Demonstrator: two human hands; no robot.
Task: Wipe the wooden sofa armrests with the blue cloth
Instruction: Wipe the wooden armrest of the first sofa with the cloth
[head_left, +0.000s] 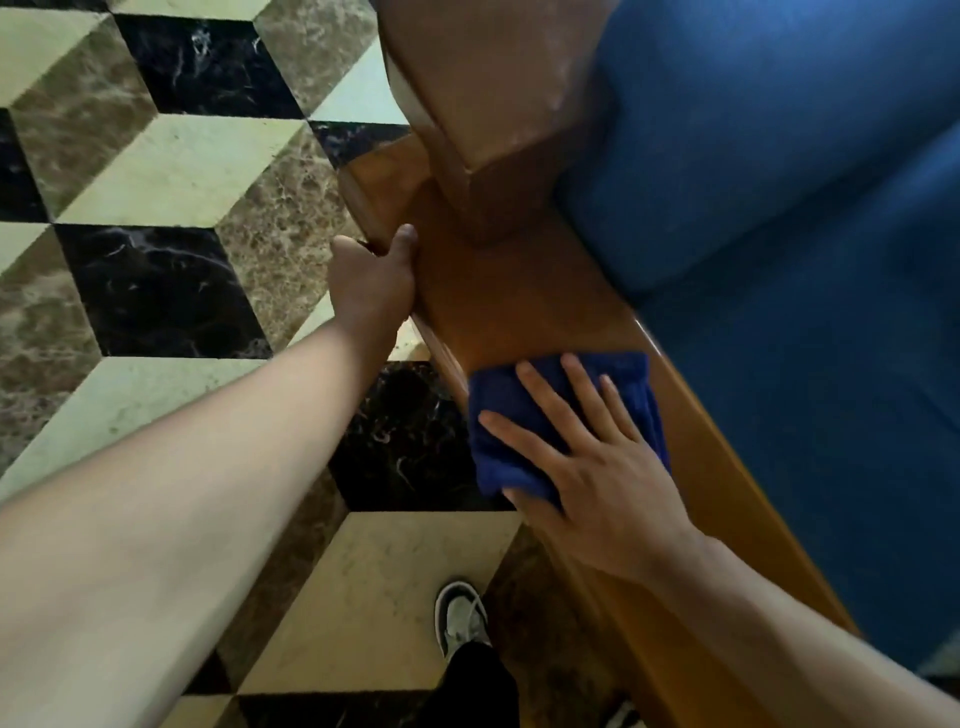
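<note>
The wooden armrest (514, 306) runs from the lower right up toward the middle of the view, its flat top glossy brown. A folded blue cloth (501, 410) lies across the top of it and hangs a little over the outer edge. My right hand (592, 462) lies flat on the cloth with its fingers spread and straight, pressing it onto the wood. Farther along, my left hand (376, 283) grips the armrest's outer edge, thumb on top and fingers hidden under the rim.
A blue seat cushion (831, 364) and a blue back cushion (753, 145) lie right of the armrest. A wooden upright post (483, 93) rises from its far end. The marble floor (171, 171) has a cube pattern; my shoe (462, 618) stands beside the sofa.
</note>
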